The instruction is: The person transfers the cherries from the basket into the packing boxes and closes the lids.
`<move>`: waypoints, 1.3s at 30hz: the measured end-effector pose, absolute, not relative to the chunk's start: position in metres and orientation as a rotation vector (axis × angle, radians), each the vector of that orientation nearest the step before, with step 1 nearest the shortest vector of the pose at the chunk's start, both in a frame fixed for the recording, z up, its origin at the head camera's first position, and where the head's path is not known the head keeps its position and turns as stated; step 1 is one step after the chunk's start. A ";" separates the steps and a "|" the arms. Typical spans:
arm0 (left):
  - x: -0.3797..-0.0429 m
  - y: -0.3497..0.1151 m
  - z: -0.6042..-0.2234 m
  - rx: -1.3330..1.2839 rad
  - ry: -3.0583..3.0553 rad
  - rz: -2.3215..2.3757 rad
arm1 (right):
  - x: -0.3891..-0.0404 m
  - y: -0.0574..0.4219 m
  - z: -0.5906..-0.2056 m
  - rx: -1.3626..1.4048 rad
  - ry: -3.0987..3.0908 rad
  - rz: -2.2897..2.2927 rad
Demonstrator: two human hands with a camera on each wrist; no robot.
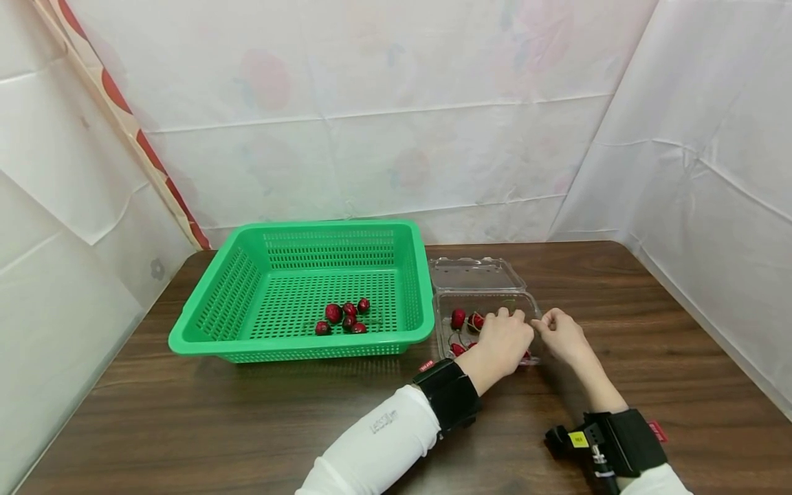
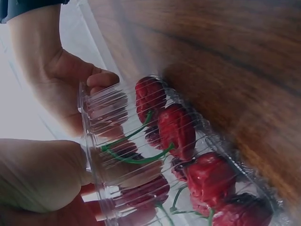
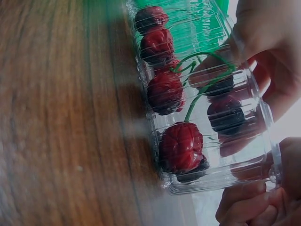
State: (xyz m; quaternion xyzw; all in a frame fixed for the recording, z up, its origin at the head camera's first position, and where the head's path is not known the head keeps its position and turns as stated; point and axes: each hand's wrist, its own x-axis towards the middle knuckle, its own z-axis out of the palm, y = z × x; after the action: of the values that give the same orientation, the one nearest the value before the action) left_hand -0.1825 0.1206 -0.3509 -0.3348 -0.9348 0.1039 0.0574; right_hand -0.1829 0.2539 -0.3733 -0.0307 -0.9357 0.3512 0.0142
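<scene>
A clear plastic clamshell box (image 1: 441, 330) holding several red cherries with green stems lies with its lid (image 1: 476, 275) folded back. My left hand (image 1: 504, 340) reaches over the near wall, fingers down inside the box. In the right wrist view, dark red cherries (image 3: 225, 114) sit between its thumb and fingers, seen through the plastic. My right hand (image 1: 562, 337) pinches the box's right rim; its fingertips (image 3: 244, 197) show at the corner in the right wrist view. Other cherries (image 2: 176, 129) rest along the box's near side.
Left of the box stands a green plastic basket (image 1: 297, 347) with slotted walls. Several loose cherries (image 1: 333, 313) lie in its near right part. Brown wood-grain table (image 1: 247, 426) lies under everything, with white sheeting (image 1: 371, 151) behind and at both sides.
</scene>
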 end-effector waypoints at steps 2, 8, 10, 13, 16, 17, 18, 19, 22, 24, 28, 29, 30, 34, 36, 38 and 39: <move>-0.184 0.122 -0.350 -1.034 -2.857 0.320 | -0.183 0.254 -0.373 -0.098 -2.914 1.098; -0.189 0.124 -0.348 -1.100 -2.951 0.349 | -0.182 0.254 -0.372 -0.097 -2.915 1.115; -0.190 0.125 -0.348 -1.115 -2.970 0.371 | -0.182 0.253 -0.372 -0.104 -2.920 1.120; -0.192 0.126 -0.347 -1.125 -2.999 0.385 | -0.182 0.253 -0.372 -0.113 -2.927 1.121; -0.193 0.127 -0.346 -1.139 -3.047 0.349 | -0.182 0.254 -0.372 -0.114 -2.933 1.127; -0.193 0.127 -0.346 -1.144 -3.067 0.333 | -0.182 0.254 -0.372 -0.112 -2.934 1.125; -0.194 0.127 -0.346 -1.150 -3.085 0.314 | -0.182 0.254 -0.372 -0.113 -2.936 1.129; -0.195 0.126 -0.345 -1.159 -3.100 0.295 | -0.182 0.254 -0.372 -0.112 -2.939 1.133; -0.196 0.125 -0.344 -1.187 -3.115 0.266 | -0.183 0.254 -0.372 -0.110 -2.937 1.127; -0.197 0.125 -0.343 -1.204 -3.106 0.258 | -0.183 0.254 -0.372 -0.111 -2.937 1.127; -0.198 0.123 -0.343 -1.227 -3.077 0.276 | -0.183 0.254 -0.372 -0.114 -2.926 1.117; -0.198 0.123 -0.343 -1.230 -3.069 0.282 | -0.183 0.254 -0.372 -0.115 -2.924 1.114; -0.198 0.122 -0.343 -1.232 -3.059 0.286 | -0.183 0.254 -0.372 -0.118 -2.922 1.111; -0.196 0.120 -0.341 -1.238 -3.007 0.295 | -0.183 0.253 -0.372 -0.116 -2.919 1.101; -0.195 0.119 -0.341 -1.239 -2.985 0.288 | -0.183 0.253 -0.372 -0.110 -2.916 1.096; -0.195 0.117 -0.340 -1.231 -2.963 0.273 | -0.183 0.254 -0.372 -0.104 -2.913 1.097; -0.194 0.116 -0.339 -1.227 -2.954 0.265 | -0.183 0.254 -0.372 -0.099 -2.910 1.095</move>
State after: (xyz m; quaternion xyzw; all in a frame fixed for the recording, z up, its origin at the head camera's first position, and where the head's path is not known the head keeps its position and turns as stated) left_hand -0.1940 0.1163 -0.3391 -0.3820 -0.9198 0.0826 -0.0339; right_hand -0.1826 0.2536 -0.3721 -0.0320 -0.9354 0.3519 0.0157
